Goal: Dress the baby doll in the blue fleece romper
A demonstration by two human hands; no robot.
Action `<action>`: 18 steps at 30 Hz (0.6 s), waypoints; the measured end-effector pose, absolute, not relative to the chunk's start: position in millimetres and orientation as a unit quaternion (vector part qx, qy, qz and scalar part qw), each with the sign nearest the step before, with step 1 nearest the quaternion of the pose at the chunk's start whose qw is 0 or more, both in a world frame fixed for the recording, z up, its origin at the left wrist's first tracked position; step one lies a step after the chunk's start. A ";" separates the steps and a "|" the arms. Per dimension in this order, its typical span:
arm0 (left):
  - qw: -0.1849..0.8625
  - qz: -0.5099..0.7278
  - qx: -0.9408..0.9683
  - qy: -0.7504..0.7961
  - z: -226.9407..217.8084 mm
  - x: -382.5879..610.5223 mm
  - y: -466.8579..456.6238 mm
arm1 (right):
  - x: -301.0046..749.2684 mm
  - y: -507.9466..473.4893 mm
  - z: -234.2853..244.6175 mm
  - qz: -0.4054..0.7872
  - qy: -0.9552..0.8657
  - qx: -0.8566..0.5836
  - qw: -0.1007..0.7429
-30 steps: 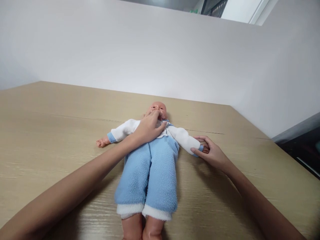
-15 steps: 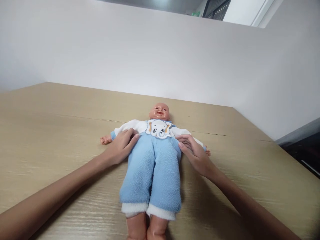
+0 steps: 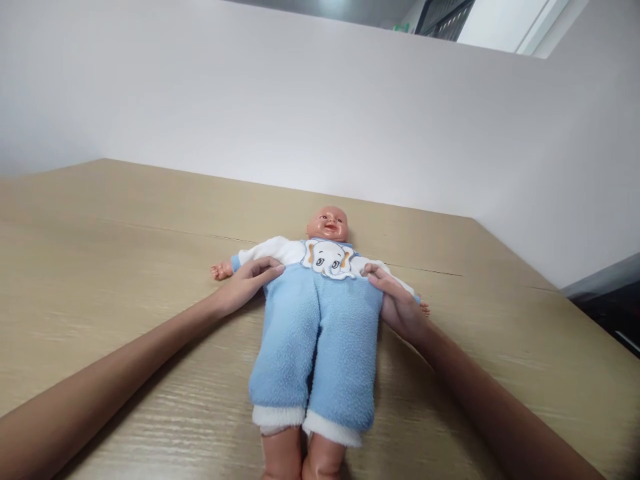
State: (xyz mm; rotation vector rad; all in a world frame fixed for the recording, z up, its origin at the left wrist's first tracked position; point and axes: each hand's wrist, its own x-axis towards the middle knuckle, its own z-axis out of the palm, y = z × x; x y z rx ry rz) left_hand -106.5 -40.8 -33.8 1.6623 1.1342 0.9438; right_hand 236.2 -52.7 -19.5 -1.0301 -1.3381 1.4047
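A baby doll [image 3: 329, 223] lies on its back, head at the far end and bare lower legs toward me. It wears a white top [image 3: 275, 250] with blue cuffs and light blue fleece trousers [image 3: 320, 333] with white hems. An elephant face patch [image 3: 330, 259] covers its chest, just above the waistband. My left hand [image 3: 250, 281] grips the waistband at the doll's left-in-view side, thumb and fingers together on the cloth. On the opposite side my right hand [image 3: 397, 303] pinches the waistband, thumb and index finger on top; its other fingers are partly hidden.
The doll rests on a wooden table [image 3: 150, 380] with a thin seam running across it. A pale wall [image 3: 300, 107] rises behind the far edge. Past the table's right edge there is a dark object [image 3: 610, 303] I cannot make out.
The trousers' waist is spread wider at the right, where my right hand has moved outward with the cloth. The whole view has shifted slightly, putting the doll further right.
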 end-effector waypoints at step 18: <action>0.169 0.462 0.727 0.479 -12.2 -75.9 -44.8 | 308.9 -84.4 -32.3 -0.107 -0.842 -0.455 0.270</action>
